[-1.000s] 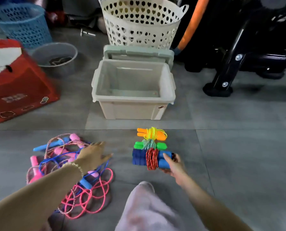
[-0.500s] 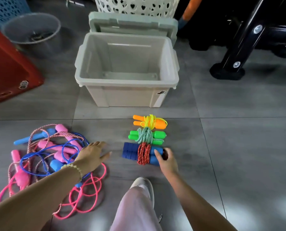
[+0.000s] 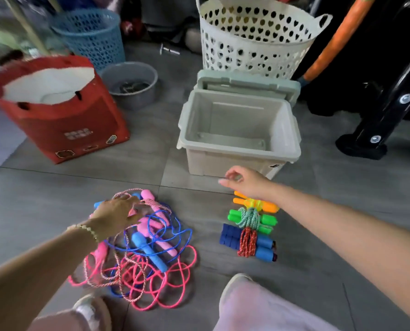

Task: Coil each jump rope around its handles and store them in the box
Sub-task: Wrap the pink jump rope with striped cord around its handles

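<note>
An open beige box (image 3: 237, 149) stands on the floor, nothing inside it, its lid (image 3: 247, 82) leaning behind. In front of it lie three coiled ropes in a row: orange handles (image 3: 268, 206), green handles (image 3: 268, 219), and blue foam handles wrapped in red cord (image 3: 247, 242). To the left sits a tangled pile of pink and blue ropes (image 3: 149, 278) with a blue handle (image 3: 149, 252) and pink handles. My left hand (image 3: 118, 211) rests on top of the pile, fingers spread. My right hand (image 3: 244, 180) hovers above the orange bundle, fingers loosely curled, holding nothing.
A red bag (image 3: 56, 120), a grey basin (image 3: 132, 84) and a blue basket (image 3: 91, 37) stand at the back left. A white laundry basket (image 3: 256, 39) is behind the box. A black machine frame (image 3: 378, 120) stands at right. My knees and shoes fill the bottom edge.
My right hand let go of the blue-handled bundle and rose toward the box front. My left hand slid further onto the tangled pile. The view tilted up.
</note>
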